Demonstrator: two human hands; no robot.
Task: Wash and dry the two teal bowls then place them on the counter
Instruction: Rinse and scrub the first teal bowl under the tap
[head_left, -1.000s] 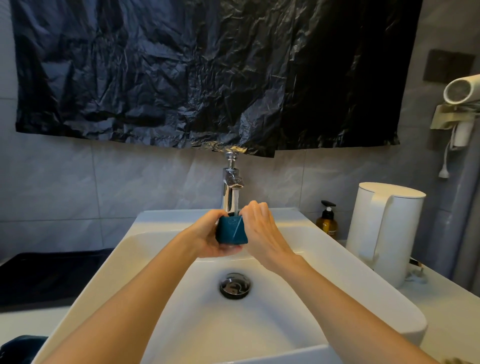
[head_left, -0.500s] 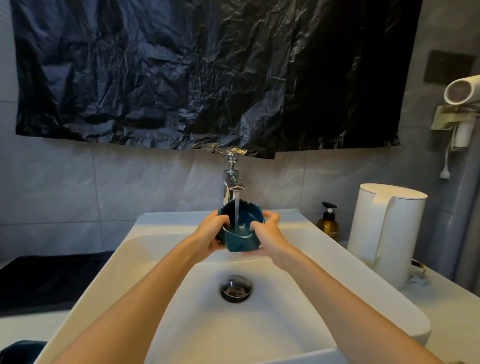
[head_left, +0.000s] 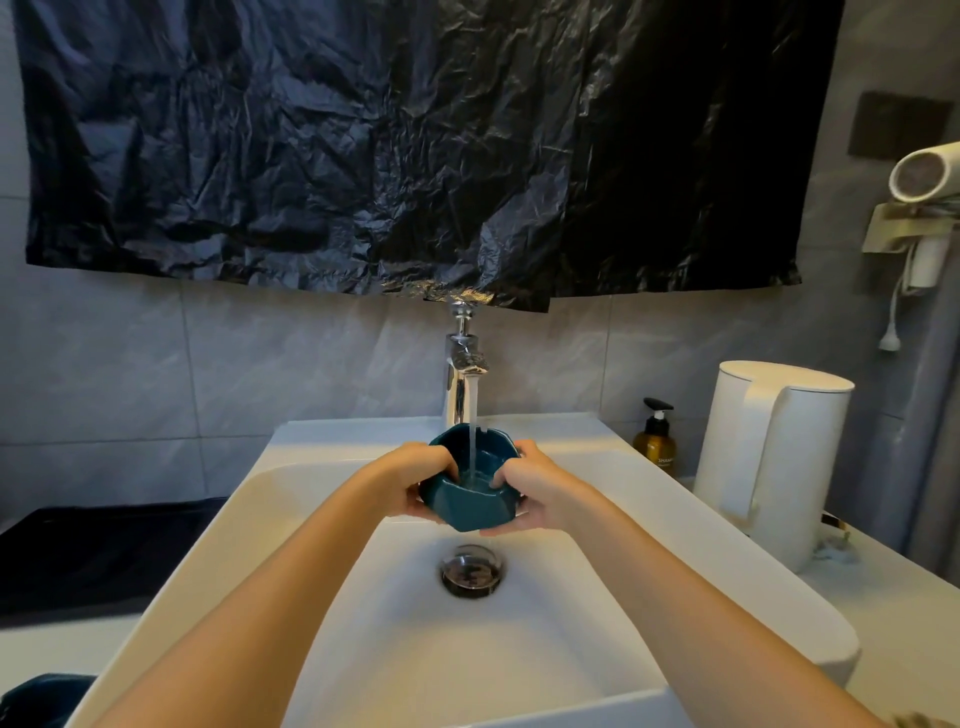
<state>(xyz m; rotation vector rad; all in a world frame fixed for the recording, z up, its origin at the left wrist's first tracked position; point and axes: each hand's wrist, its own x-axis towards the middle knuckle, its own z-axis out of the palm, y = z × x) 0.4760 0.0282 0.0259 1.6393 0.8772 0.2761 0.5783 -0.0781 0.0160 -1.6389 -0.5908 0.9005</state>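
Gripping teal bowl (head_left: 467, 506), you are curling left hand (head_left: 415, 483) and right hand (head_left: 530, 493) over opposite rims; mouth is facing up under faucet (head_left: 465, 358) stream.

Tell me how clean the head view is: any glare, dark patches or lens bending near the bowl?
Head view: the teal bowl, the left hand and the right hand are sharp under dim warm light; bright glints on the chrome tap and the black plastic sheet; wide-angle bending tilts the white kettle; the dark surface left of the sink loses detail.
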